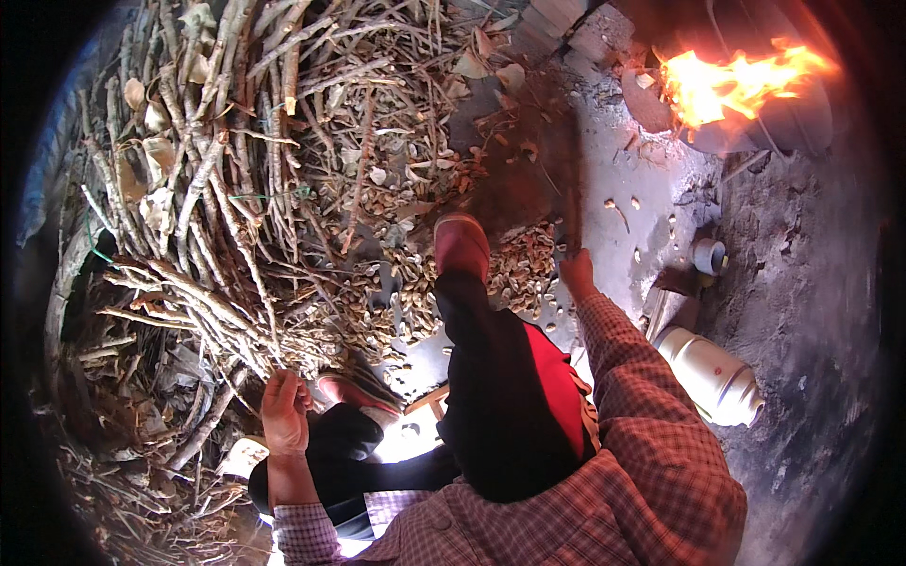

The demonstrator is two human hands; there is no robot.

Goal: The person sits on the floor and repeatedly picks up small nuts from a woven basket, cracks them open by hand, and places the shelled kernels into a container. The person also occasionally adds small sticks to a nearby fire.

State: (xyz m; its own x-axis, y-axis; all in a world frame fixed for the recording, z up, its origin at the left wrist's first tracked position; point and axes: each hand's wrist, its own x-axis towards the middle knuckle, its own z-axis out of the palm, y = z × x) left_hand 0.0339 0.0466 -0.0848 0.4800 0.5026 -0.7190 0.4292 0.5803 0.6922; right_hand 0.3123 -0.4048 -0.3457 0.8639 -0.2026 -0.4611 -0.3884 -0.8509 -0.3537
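Observation:
My right hand [579, 274] is closed around the lower end of a long, dark stick-like tool [575, 184]. The tool is blurred and points up the picture, left of the fire; its exact kind is unclear. At lower left, my left hand [285, 410] is raised with curled fingers, close to the ends of a bundle of thin sticks [205, 297]. Whether anything is between those fingers is hidden. Peanut-like pods or husks [524, 262] lie scattered on the floor around my red shoe [461, 244].
Flames [736, 81] burn at upper right, beside a brick [644, 99]. A pale, jug-like container [708, 375] lies near the rough wall [793, 283], with a small grey cylindrical object [708, 256] above it. Piled branches [233, 92] and dry leaves fill the left side.

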